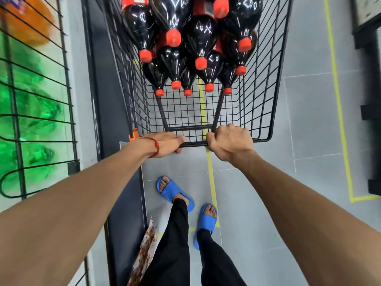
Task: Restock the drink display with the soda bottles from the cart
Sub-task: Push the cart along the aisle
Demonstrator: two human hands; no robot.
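Both your hands are on the cart (pixel 261 139), at its near rim. Your left hand (pixel 167 144) wraps the top wire, fingers curled under the bar and thumb lying along it, with a red cord bracelet (pixel 156 145) at the wrist. Your right hand (pixel 229 142) is a tight fist on the same wire, knuckles up, just to the right. The two hands are close but not touching, with a short stretch of bare rim between them.

The cola bottles (pixel 199 38) are all in the cart. They are dark bottles with red caps, piled on their sides in layers at the far end, necks pointing back towards you. The near part of the basket holds only mesh, and the grey tile floor (pixel 309 120) shows through it.

The wire drink display rack (pixel 69 100) is at your left, close beside the cart. Green bottles (pixel 31 120) sit behind its bars, blurred, with something orange (pixel 24 23) above them, too smeared to name.

Below, your feet are in blue slides (pixel 175 193) under black trousers (pixel 175 244), on either side of a yellow tape line (pixel 212 178). More yellow tape (pixel 338 100) marks the floor to the right.
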